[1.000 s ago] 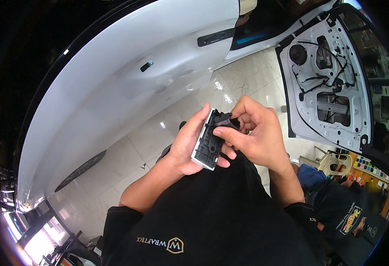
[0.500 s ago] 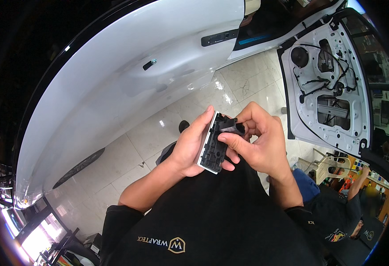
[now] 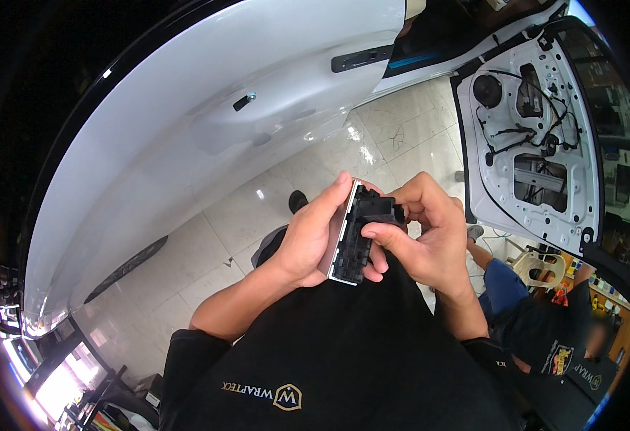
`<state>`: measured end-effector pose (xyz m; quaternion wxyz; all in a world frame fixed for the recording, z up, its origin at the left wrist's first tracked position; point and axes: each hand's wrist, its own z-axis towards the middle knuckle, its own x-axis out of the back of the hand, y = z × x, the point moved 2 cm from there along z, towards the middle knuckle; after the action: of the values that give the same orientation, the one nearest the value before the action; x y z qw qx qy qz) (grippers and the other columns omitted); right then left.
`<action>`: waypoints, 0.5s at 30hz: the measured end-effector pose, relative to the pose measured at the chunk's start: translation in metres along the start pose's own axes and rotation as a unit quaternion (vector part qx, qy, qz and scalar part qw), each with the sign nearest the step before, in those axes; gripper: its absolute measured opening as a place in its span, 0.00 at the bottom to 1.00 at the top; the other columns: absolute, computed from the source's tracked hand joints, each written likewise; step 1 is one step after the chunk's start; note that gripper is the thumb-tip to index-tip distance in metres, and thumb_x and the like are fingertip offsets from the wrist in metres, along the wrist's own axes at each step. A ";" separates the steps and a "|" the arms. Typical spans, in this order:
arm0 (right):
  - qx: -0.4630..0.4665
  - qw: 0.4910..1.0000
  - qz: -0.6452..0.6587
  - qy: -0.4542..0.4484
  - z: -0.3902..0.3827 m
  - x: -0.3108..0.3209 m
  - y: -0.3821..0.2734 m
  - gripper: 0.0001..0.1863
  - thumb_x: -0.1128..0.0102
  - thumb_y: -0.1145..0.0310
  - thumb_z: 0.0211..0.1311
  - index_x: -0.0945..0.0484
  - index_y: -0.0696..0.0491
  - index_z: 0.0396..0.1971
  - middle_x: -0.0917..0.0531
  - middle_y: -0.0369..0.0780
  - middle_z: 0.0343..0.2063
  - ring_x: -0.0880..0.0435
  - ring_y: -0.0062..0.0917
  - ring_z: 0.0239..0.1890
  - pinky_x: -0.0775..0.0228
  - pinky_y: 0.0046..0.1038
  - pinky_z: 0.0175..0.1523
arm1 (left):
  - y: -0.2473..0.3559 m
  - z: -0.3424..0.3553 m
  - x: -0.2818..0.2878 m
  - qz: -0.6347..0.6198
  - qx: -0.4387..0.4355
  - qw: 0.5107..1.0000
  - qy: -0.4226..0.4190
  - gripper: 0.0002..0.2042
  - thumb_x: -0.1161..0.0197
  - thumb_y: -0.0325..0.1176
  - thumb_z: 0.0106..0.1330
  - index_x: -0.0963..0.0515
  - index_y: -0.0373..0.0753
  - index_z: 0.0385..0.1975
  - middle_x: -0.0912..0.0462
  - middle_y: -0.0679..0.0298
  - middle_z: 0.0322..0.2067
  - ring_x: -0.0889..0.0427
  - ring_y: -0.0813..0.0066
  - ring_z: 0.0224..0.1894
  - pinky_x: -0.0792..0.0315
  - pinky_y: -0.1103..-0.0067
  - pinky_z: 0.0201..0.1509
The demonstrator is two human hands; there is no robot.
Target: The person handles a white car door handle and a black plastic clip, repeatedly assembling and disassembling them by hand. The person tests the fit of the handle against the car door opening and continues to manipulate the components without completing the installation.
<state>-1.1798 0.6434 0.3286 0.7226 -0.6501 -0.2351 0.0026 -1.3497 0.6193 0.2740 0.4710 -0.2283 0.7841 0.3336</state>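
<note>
My left hand (image 3: 308, 241) is closed around a black plastic car part (image 3: 349, 255) with a pale, flat outer plate. The part stands on edge in front of my chest, its ribbed, clipped back facing right. From that back juts a boxy black housing (image 3: 377, 209). My right hand (image 3: 428, 241) pinches this housing, thumb below and bent fingers at its far right end. Whether the housing is fixed to the part or loose, I cannot tell. Some of my left fingers show past the part's right side; the others are hidden behind it.
A white car body panel (image 3: 186, 108) with a small slot and a dark recess curves across the upper left. At right hangs an opened door (image 3: 527, 129), its wiring bare. Beyond my right arm are another person (image 3: 538, 323) and a cream plastic chair (image 3: 538, 269). Tiled floor (image 3: 207, 248) lies below.
Both hands and the part have shifted slightly right, and the part has turned a little, showing more of the housing's side. The other person at the right has changed posture.
</note>
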 end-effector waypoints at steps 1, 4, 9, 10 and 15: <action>0.003 1.000 0.001 -0.001 0.000 0.000 0.001 0.18 0.16 0.70 0.58 0.23 0.57 0.34 0.15 0.36 0.23 0.15 0.13 0.26 0.26 0.18 0.31 | 0.002 -0.001 -0.001 0.001 0.002 1.000 -0.007 0.30 0.61 0.62 0.84 0.30 0.37 0.58 0.16 0.49 0.42 0.09 0.58 0.29 0.08 0.64 0.30; -0.006 1.000 0.018 -0.007 0.000 0.000 0.001 0.19 0.16 0.70 0.58 0.23 0.57 0.35 0.16 0.35 0.23 0.16 0.12 0.27 0.26 0.17 0.31 | 0.004 -0.001 0.000 -0.016 0.025 0.999 -0.023 0.30 0.61 0.62 0.84 0.29 0.37 0.57 0.16 0.50 0.43 0.09 0.57 0.31 0.09 0.65 0.32; -0.041 0.994 0.097 -0.012 -0.001 0.001 0.000 0.19 0.16 0.70 0.58 0.24 0.56 0.35 0.16 0.34 0.25 0.17 0.11 0.28 0.27 0.17 0.32 | 0.005 -0.001 0.003 -0.047 0.049 0.997 -0.047 0.30 0.61 0.62 0.84 0.29 0.38 0.58 0.16 0.49 0.45 0.08 0.52 0.34 0.09 0.63 0.33; -0.043 0.996 0.083 -0.013 -0.001 0.001 -0.002 0.19 0.15 0.70 0.58 0.24 0.56 0.35 0.16 0.34 0.25 0.18 0.11 0.29 0.27 0.17 0.32 | 0.005 -0.002 0.004 -0.043 0.046 0.997 -0.045 0.30 0.61 0.63 0.84 0.29 0.38 0.58 0.16 0.49 0.45 0.08 0.52 0.34 0.09 0.62 0.33; -0.010 0.999 0.051 -0.003 -0.001 -0.001 -0.006 0.20 0.14 0.69 0.56 0.24 0.56 0.35 0.16 0.34 0.25 0.17 0.12 0.29 0.27 0.18 0.32 | 0.009 -0.006 0.001 -0.006 0.031 0.999 -0.041 0.31 0.62 0.63 0.84 0.30 0.38 0.58 0.17 0.49 0.48 0.08 0.50 0.35 0.09 0.62 0.35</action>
<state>-1.1822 0.6409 0.3337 0.7139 -0.6687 -0.2041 0.0392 -1.3602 0.6209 0.2783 0.5116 -0.2041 0.7726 0.3158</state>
